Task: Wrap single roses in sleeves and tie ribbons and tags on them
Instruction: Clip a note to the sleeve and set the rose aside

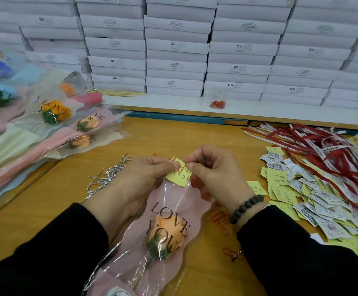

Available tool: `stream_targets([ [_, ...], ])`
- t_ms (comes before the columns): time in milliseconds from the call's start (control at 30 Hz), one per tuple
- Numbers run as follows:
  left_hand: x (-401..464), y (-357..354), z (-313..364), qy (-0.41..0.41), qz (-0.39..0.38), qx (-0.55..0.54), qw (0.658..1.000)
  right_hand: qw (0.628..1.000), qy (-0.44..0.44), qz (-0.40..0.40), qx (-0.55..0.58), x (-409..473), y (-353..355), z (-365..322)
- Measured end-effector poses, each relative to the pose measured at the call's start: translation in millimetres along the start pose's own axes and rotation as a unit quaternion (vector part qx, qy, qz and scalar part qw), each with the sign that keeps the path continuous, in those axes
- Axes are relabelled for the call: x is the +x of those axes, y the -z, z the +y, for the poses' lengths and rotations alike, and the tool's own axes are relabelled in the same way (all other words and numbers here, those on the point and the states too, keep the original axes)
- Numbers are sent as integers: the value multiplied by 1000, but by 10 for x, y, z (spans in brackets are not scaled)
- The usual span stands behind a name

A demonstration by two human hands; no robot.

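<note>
Wooden table, white boxes stacked behind. Frame centre: left hand and right hand both pinch yellow tag with red paperclip at top of pink sleeve; orange rose inside, lower centre.

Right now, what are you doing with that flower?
A person is clipping a yellow note onto the top edge of a pink "LOVE YOU" sleeve that holds an orange rose. Both the left hand and the right hand pinch the note at a red paper clip. Finished wrapped roses lie on the left, ribbons on the right.
</note>
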State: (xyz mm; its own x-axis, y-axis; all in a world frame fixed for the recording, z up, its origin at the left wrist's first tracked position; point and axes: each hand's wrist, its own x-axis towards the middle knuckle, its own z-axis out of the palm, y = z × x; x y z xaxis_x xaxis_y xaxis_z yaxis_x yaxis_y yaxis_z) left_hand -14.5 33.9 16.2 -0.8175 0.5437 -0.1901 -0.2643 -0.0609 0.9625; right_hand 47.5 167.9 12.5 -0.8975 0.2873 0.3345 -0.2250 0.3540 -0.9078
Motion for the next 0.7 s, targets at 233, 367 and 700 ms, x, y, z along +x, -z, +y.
stream_targets([
  [233,-43,138,114,51,-120,50,990,998,-42,52,4,21,120,-64],
  [367,-130,217,205,98,-230,147,957,993,-37,110,21,43,283,-98],
  [700,-112,149,137,93,-239,75,964,959,5,233,-161,84,447,-61],
])
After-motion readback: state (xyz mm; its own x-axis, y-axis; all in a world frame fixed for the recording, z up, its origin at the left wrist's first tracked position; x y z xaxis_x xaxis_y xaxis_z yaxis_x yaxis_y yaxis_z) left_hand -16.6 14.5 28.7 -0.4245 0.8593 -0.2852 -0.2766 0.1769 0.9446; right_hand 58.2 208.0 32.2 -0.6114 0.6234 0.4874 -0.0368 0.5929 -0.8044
